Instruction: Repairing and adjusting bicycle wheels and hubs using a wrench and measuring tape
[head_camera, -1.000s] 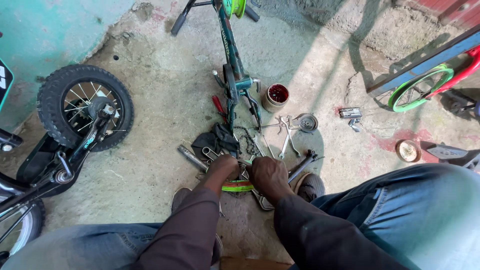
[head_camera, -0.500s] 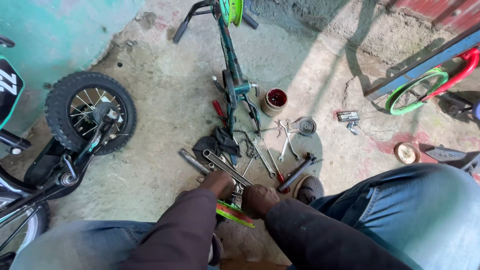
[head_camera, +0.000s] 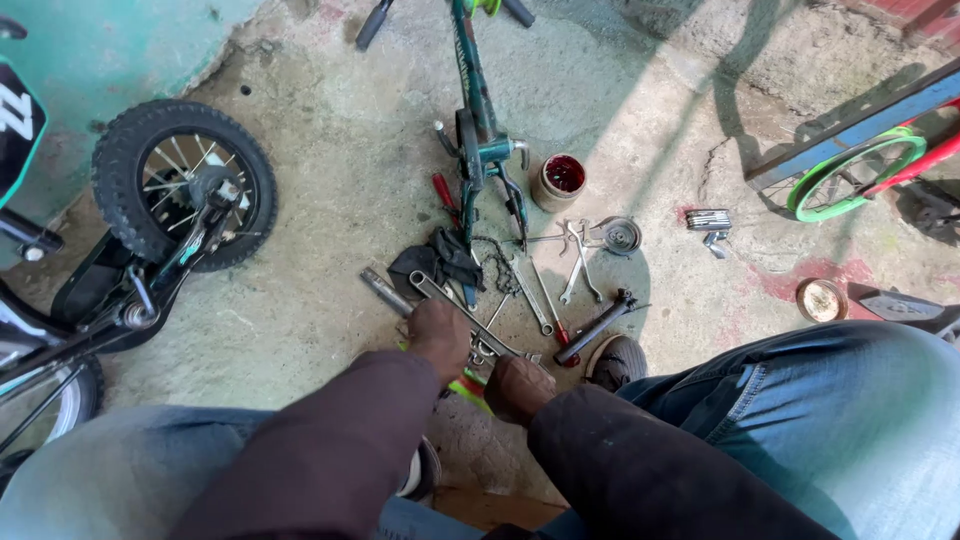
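Fingers of the left hand (head_camera: 438, 335) wrap a long grey metal wrench (head_camera: 462, 316); the right hand (head_camera: 520, 388) is closed, its grip hidden. A small round red-filled tin (head_camera: 558, 181) stands on the concrete floor (head_camera: 330, 240).

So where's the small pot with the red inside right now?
In the head view the pot stands on the concrete upper middle, just right of the green bike frame, above the loose wrenches.

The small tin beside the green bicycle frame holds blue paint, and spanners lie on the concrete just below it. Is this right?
Not quite. In the head view the tin beside the green frame holds something red, not blue. The spanners do lie on the concrete below it.
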